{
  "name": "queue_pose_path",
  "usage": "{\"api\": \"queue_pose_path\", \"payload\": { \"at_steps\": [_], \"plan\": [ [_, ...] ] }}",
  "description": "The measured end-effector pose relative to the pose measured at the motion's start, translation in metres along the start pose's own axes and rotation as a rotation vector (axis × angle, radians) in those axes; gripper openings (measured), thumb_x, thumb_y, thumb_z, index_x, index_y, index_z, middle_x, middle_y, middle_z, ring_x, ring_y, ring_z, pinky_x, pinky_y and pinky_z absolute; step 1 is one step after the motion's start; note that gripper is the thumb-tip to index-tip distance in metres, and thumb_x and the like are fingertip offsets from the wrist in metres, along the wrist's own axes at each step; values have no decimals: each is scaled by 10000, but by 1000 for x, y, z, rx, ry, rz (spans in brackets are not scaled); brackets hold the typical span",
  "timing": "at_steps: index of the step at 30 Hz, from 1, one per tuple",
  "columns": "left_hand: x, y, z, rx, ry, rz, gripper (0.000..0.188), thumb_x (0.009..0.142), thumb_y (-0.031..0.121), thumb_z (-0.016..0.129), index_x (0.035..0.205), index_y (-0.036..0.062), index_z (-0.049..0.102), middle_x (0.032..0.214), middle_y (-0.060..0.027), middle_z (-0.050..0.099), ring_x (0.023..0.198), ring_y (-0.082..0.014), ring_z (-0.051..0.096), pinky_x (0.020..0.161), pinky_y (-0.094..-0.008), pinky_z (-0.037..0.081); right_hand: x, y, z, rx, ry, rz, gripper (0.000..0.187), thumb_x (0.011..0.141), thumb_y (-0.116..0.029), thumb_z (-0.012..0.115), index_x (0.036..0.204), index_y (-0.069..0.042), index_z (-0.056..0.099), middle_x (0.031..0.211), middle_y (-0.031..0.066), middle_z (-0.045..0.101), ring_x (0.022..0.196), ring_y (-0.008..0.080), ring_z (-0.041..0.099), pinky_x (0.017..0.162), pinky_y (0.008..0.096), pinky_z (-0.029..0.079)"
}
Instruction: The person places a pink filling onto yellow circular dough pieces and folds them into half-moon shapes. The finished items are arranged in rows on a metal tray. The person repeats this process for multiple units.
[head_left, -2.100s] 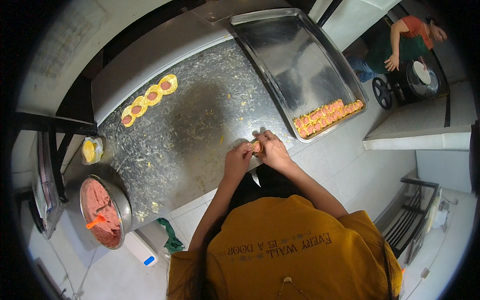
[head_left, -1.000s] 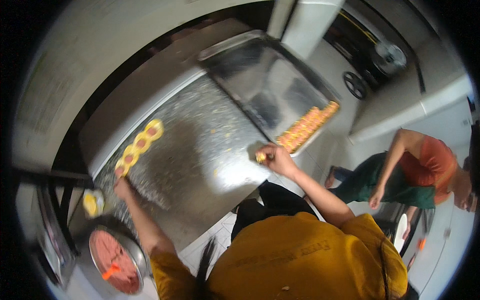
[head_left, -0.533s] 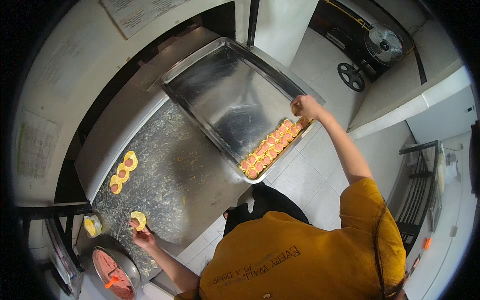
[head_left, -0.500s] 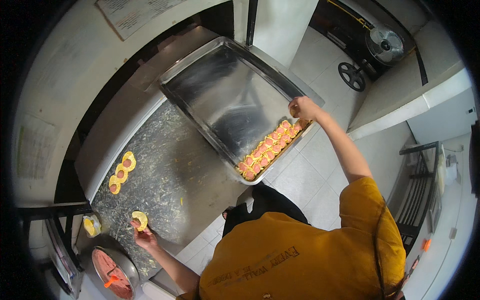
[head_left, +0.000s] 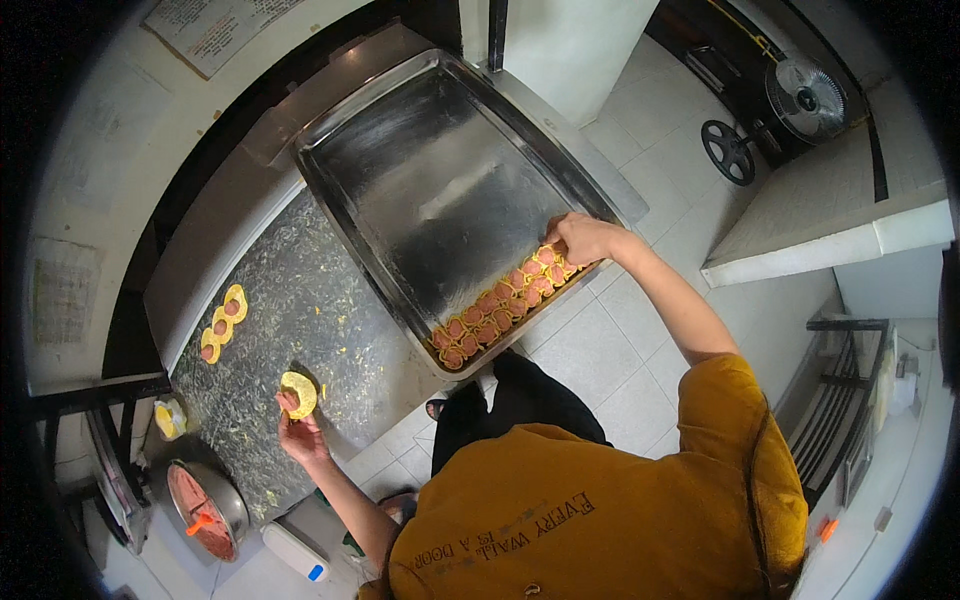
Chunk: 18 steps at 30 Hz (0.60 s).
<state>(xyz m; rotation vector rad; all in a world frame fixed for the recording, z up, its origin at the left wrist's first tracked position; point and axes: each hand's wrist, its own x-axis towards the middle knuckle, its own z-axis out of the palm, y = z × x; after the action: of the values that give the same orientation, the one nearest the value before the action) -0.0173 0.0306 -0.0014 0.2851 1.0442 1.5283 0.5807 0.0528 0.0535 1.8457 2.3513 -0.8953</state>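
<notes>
A: Since a second ago, we see that the left hand (head_left: 303, 440) has taken one thin yellow round (head_left: 301, 384) from the line of four, and the right hand (head_left: 585, 240) has gone across to the far end of the filled pieces (head_left: 500, 300).

B: How does each grip stand?

A: On the left we find it narrow, pinching the edge of that round, which bears a soft pink lump and sits over the near part of the table (head_left: 270, 262). On the right the fingers bend downward, close together, at the end of the filled pieces; we cannot tell whether a piece is between them.

B: And what are we counting?

A: Three flat rounds (head_left: 222, 325) in a curved line on the table, each with its own pink dab, and one in the left hand. The filled pieces make two rows along one short side of the tray (head_left: 395, 215): small, frilled, yellow at the rims, moist pink on top. They press too close for us to count singly.

B: The surfaces?

A: We have one tray, shiny metal, rectangular, with a raised rim. The dark table is streaked with pale dust. Beside it stands one round metal bowl (head_left: 238, 505) of smooth pink paste (head_left: 188, 490), with one orange-handled tool (head_left: 201, 524) in it.
</notes>
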Motion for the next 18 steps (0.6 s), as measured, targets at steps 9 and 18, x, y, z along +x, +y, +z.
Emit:
{"api": "queue_pose_path", "payload": {
  "at_steps": [9,18],
  "plan": [
    [-17,-17,23,8,-10,-6,288,866,101,444,1084,-80,500,1074,-170,575,962,-254,589,811,-344,520,-6,6,-9,180,27,-30,291,642,-45,619,929,-15,654,861,159,647,818,288,616,732,340,480],
    [-16,-26,22,50,14,-64,290,864,101,440,1082,-85,487,1083,-172,568,987,-264,581,848,-373,505,-2,7,-8,196,36,56,262,704,-43,612,962,-34,654,893,134,656,813,254,626,732,321,485]
  ]
}}
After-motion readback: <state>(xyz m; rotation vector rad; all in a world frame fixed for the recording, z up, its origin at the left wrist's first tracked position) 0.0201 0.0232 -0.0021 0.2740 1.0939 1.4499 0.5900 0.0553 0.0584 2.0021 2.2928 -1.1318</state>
